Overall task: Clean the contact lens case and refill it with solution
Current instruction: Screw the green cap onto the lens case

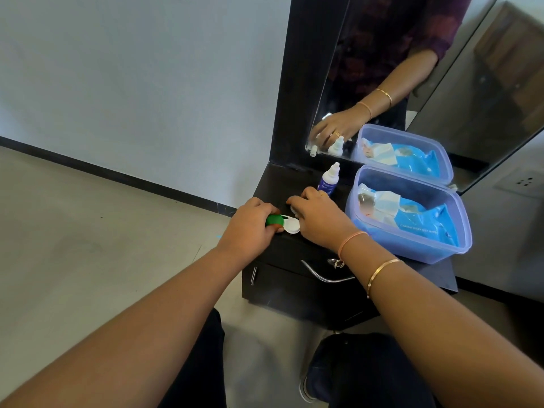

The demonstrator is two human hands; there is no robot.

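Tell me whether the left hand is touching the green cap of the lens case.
Touching. The head view shows the left hand with its fingers wrapped over the green cap, no gap between them.

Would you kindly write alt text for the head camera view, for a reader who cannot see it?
Two bare hands work on a contact lens case on a dark dresser top: the left hand grips its green cap, the right hand rests beside it. Behind stand a solution bottle, a mirror and a clear tub holding blue packets.
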